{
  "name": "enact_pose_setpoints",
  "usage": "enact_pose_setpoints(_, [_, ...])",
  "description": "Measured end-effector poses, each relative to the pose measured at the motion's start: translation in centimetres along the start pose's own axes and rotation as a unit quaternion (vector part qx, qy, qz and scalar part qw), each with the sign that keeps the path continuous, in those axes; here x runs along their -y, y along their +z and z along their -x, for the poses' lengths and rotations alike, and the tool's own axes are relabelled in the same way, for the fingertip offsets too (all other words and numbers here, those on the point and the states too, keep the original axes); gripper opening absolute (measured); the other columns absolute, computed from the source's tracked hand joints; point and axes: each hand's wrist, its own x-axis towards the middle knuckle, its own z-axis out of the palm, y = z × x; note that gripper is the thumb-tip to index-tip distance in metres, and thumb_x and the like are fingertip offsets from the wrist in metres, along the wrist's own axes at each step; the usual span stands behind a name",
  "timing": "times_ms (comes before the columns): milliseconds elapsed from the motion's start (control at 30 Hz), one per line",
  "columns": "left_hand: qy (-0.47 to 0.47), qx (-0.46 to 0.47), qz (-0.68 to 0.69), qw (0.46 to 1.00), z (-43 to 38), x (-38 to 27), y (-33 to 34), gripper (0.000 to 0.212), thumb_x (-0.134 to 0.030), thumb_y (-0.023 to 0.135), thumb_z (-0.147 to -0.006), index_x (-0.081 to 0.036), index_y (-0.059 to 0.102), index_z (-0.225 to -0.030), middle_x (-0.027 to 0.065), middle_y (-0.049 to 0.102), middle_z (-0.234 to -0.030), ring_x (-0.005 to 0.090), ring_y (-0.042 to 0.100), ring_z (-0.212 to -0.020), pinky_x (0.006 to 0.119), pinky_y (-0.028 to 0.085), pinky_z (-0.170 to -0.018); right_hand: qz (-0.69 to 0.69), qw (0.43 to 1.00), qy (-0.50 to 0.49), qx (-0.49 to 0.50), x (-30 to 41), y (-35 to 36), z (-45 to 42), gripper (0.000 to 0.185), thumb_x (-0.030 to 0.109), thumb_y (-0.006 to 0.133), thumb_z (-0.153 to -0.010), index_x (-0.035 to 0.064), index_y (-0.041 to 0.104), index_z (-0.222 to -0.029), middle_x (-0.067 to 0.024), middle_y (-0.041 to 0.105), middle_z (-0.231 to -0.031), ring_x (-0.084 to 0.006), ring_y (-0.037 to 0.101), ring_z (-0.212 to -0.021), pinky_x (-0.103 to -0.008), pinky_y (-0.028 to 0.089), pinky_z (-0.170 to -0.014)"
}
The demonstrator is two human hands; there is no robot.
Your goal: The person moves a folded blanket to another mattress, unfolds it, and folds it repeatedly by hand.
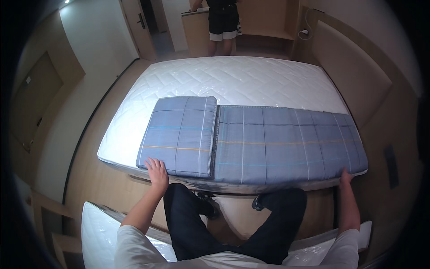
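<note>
A grey-blue quilted pad [282,144] with checked lines lies folded along the near side of a white quilted mattress [242,77]. Its left end is doubled over into a thicker folded panel [179,134] with a stitched edge. My left hand [157,171] rests with spread fingers on the near left corner of that panel. At the pad's near right corner is my right hand [346,176], slightly blurred; whether its fingers grip the fabric is unclear.
I sit on a second mattress [97,232] behind me, my feet on the wood floor between the beds. Beyond the far side a person [223,23] stands at a cabinet [196,33]. A padded headboard [349,64] borders the right, and a door [134,27] is at the far left.
</note>
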Motion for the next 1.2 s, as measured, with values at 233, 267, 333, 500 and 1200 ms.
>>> enact_pose_setpoints(233, [0.254, -0.101, 0.298, 0.915, 0.3, -2.4, -4.0, 0.085, -0.021, 0.071, -0.071, -0.010, 0.028, -0.144, 0.0206, 0.027, -0.148, 0.0442, 0.025, -0.135, 0.055, 0.023, -0.108, -0.103, 0.987, 0.094, 0.076, -1.9, -1.7, -11.6, 0.089, 0.055, 0.062, -0.083, -0.0009, 0.027, -0.142, -0.0136, 0.040, -0.141, -0.0284, 0.044, -0.124, -0.0418, 0.035, -0.104])
enact_pose_setpoints(267, [0.235, -0.061, 0.312, 0.919, 0.5, -2.7, -4.1, 0.084, -0.016, 0.068, -0.072, -0.017, 0.028, -0.146, 0.0187, 0.028, -0.148, 0.0443, 0.025, -0.135, 0.056, 0.023, -0.108, -0.185, 0.980, 0.034, 0.066, -1.5, -2.0, -12.7, 0.078, 0.048, 0.061, -0.085, 0.0004, 0.032, -0.139, -0.0128, 0.042, -0.138, -0.0271, 0.045, -0.123, -0.0410, 0.036, -0.103])
enact_pose_setpoints(333, [0.216, -0.069, 0.292, 0.929, 0.8, -3.4, -4.0, 0.082, -0.013, 0.066, -0.072, -0.017, 0.029, -0.145, 0.0180, 0.028, -0.148, 0.0443, 0.025, -0.135, 0.057, 0.022, -0.108, -0.286, 0.953, -0.042, 0.088, 0.1, -2.9, -13.2, 0.062, 0.033, 0.060, -0.088, 0.0009, 0.037, -0.135, -0.0121, 0.048, -0.133, -0.0252, 0.048, -0.119, -0.0377, 0.037, -0.102])
enact_pose_setpoints(500, [0.142, -0.095, 0.303, 0.938, 1.5, -5.3, -2.8, 0.079, -0.008, 0.061, -0.072, -0.018, 0.032, -0.145, 0.0168, 0.029, -0.148, 0.0438, 0.024, -0.136, 0.061, 0.020, -0.107, -0.147, 0.951, -0.262, 0.068, 8.5, -4.6, -5.4, 0.046, 0.015, 0.061, -0.084, -0.0026, 0.049, -0.125, -0.0117, 0.059, -0.116, -0.0225, 0.056, -0.105, -0.0348, 0.042, -0.092])
enact_pose_setpoints(1200, [0.004, -0.183, 0.337, 0.924, 3.4, -6.0, -1.6, 0.065, -0.015, 0.058, -0.080, -0.020, 0.038, -0.142, 0.0178, 0.034, -0.146, 0.0419, 0.028, -0.134, 0.069, 0.016, -0.103, 0.234, 0.675, -0.695, 0.085, 3.1, 7.6, 28.6, 0.037, 0.010, 0.071, -0.063, 0.0047, 0.055, -0.096, -0.0121, 0.051, -0.129, -0.0342, 0.046, -0.117, -0.0448, 0.035, -0.097])
